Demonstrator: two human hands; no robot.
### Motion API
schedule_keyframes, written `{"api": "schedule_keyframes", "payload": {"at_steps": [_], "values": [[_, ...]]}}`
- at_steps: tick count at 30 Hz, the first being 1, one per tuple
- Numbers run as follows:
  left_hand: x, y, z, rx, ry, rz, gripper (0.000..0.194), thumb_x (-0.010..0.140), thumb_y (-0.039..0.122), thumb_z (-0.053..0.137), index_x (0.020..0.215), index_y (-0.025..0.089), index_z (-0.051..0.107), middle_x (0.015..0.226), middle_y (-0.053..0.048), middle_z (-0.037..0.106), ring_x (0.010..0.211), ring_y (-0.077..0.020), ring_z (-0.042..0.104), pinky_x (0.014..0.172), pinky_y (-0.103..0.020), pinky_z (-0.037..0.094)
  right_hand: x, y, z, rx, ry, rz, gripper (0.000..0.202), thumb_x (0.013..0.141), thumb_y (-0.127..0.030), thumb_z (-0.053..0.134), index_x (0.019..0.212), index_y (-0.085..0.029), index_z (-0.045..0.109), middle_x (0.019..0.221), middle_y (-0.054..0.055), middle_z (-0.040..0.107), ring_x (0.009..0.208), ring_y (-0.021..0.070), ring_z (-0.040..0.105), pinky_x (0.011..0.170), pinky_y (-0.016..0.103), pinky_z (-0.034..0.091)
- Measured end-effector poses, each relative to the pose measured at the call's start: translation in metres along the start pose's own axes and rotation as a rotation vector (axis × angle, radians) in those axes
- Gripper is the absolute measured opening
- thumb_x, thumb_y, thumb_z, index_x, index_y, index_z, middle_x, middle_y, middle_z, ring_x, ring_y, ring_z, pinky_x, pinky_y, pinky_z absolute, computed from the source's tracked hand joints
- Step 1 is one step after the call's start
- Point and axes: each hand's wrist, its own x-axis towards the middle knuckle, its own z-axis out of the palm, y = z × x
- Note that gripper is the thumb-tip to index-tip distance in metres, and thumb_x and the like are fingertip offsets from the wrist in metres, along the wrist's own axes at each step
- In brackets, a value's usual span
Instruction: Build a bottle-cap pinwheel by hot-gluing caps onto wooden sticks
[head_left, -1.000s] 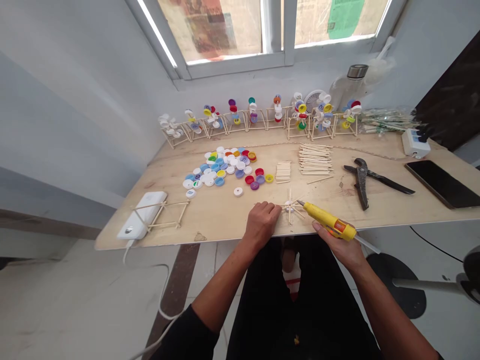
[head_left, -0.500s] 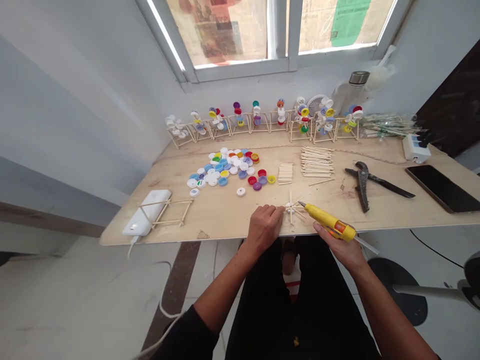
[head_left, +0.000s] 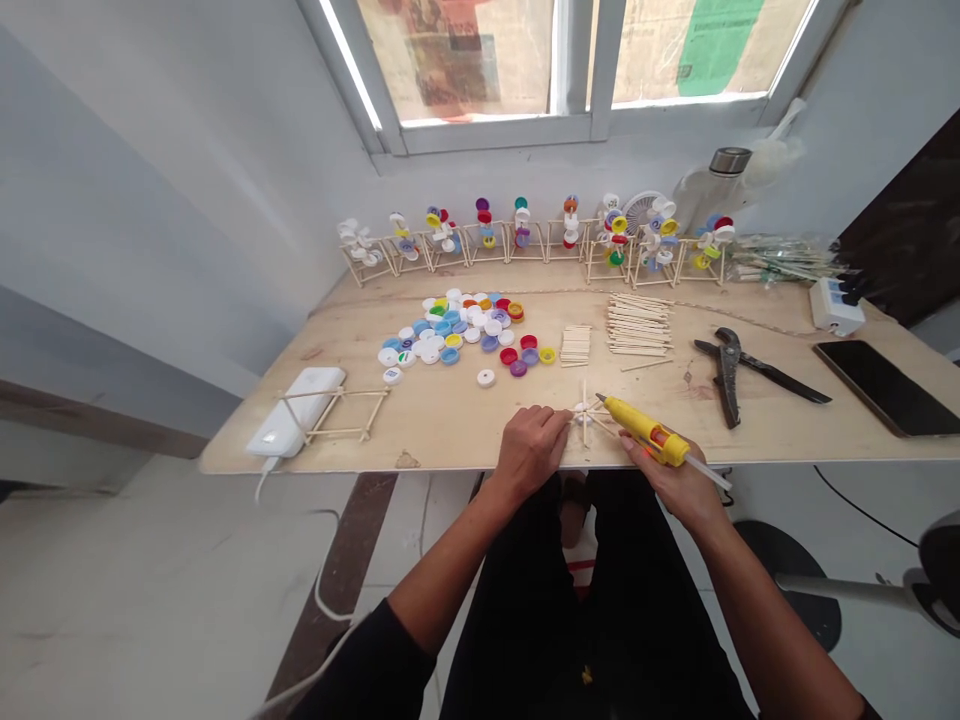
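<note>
A white bottle cap with thin wooden sticks radiating from it like spokes, a spoked cap (head_left: 583,413), lies near the table's front edge. My left hand (head_left: 534,440) is closed at its left side, thumb and fingertips pinching one of the spokes. In my right hand (head_left: 679,490) is a yellow glue gun (head_left: 643,428), with a clear glue stick poking out of its back. Its nozzle points left and hovers over the spokes right of the cap's middle; whether it touches them I cannot tell. My right fingers wrap the handle from below.
Loose bottle caps (head_left: 450,325) spread at centre left. Short sticks (head_left: 575,346) and longer sticks (head_left: 639,325) lie in piles behind my hands. Pliers (head_left: 727,375) and a phone (head_left: 892,385) are rightward. A stick frame (head_left: 349,435) leans on a white power bank (head_left: 296,410). Cap-wheel models (head_left: 487,240) line the back.
The glue gun has shifted slightly left over the spokes, and its back end has swung inward. My left hand stays at the spoked cap. The whole view has shifted a little.
</note>
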Motion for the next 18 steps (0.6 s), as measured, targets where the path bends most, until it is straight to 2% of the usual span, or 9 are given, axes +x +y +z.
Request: {"api": "schedule_keyframes", "payload": {"at_steps": [10,18], "values": [[-0.0004,0.0004,-0.0011,0.044,-0.015,0.034,0.026,0.09,0.019,0.041,0.104,0.023,0.062,0.073,-0.004,0.059,0.067,-0.0163,0.053,0.063,-0.029,0.039,-0.0012,-0.0006,0.0033,-0.056,-0.077,-0.058,0.028,0.071,-0.047,0.063,0.073,-0.019,0.062,0.063,0.0,0.064,0.071,0.0197,0.063,0.065,0.028,0.05],[0.0004,0.0014,-0.0011,0.086,-0.004,0.062,0.026,0.089,0.017,0.04,0.103,0.022,0.062,0.07,-0.003,0.057,0.065,-0.0155,0.051,0.062,-0.029,0.038,-0.0008,0.0073,0.0056,-0.047,-0.09,-0.085,0.029,0.074,-0.048,0.061,0.08,-0.02,0.063,0.064,0.0,0.064,0.069,0.0188,0.062,0.066,0.029,0.051]]}}
